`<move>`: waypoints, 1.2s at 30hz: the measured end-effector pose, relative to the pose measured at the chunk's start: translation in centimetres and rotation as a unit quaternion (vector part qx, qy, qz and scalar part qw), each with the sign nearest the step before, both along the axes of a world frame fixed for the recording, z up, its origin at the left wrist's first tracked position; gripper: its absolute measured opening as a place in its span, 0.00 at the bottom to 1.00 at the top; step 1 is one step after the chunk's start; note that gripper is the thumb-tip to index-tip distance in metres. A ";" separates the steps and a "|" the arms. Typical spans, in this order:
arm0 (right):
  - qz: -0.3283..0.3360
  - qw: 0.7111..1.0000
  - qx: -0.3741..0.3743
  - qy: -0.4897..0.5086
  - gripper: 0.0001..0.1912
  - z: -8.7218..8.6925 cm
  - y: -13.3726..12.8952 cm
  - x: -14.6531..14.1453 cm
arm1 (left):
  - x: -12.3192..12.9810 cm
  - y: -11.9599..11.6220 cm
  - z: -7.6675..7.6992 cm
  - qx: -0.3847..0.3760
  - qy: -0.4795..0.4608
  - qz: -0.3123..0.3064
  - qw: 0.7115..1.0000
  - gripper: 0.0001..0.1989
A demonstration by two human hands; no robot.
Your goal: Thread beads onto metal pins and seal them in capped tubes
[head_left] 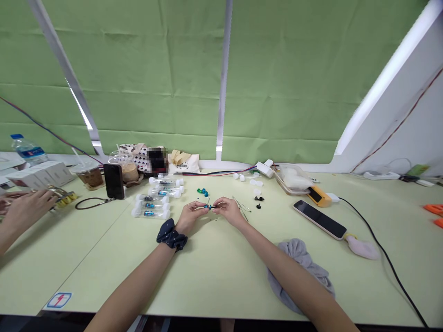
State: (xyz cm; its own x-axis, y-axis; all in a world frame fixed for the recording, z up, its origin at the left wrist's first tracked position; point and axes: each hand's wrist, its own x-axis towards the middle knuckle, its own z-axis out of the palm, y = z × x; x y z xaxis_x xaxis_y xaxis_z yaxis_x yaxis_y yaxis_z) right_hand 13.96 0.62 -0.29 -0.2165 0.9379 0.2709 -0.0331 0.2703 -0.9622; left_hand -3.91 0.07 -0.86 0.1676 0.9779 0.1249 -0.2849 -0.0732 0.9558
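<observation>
At the middle of the table, my left hand (pixel 188 216) pinches a small blue and black piece (pixel 209 207) between thumb and fingers. The fingers of my right hand (pixel 228 212) are closed on its black end; its exact kind is too small to tell. Just beyond the hands lie several small blue and green parts (pixel 204 192). Thin metal rods (pixel 245 208) rest beside my right hand, with small black parts (pixel 259 206) farther right. To the left of my left hand lie several clear tubes (pixel 151 213) with white caps, some with blue parts inside.
A co-worker's hands (pixel 31 203) hold a brass-coloured object at far left. Drink cups (pixel 89 175), an upright black phone (pixel 114 181) and a bag (pixel 187 163) stand behind. On the right are a phone (pixel 320 219), a grey cloth (pixel 299 258), a plastic tray (pixel 280 184) and a cable (pixel 377 244).
</observation>
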 end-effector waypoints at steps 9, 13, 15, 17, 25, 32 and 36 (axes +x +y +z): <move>0.023 0.999 -0.033 0.034 0.17 -0.6 0.6 0.4 | 0.6 0.2 -0.1 0.012 0.023 0.025 0.999 0.14; 0.014 0.999 -0.035 0.038 0.16 -0.7 1.2 0.3 | 0.8 0.4 -0.2 0.011 0.021 0.038 0.999 0.13; 0.017 0.998 -0.044 0.028 0.18 -0.5 1.3 0.3 | 0.7 0.4 -0.1 0.006 0.019 0.046 0.999 0.14; 0.030 0.998 -0.059 0.025 0.20 -0.3 1.4 0.3 | 0.7 0.3 0.1 0.010 0.017 0.053 0.998 0.14; 0.018 0.996 -0.092 0.000 0.21 -0.8 1.6 0.3 | 1.0 -0.2 0.6 0.039 0.045 0.055 0.997 0.13; 0.053 0.992 -0.111 0.024 0.21 -0.1 1.3 0.4 | 0.8 -0.3 0.7 0.067 0.047 0.093 0.992 0.14; 0.070 0.986 -0.151 0.005 0.22 0.1 1.0 0.6 | 1.0 -0.6 0.9 0.076 0.058 0.058 0.994 0.13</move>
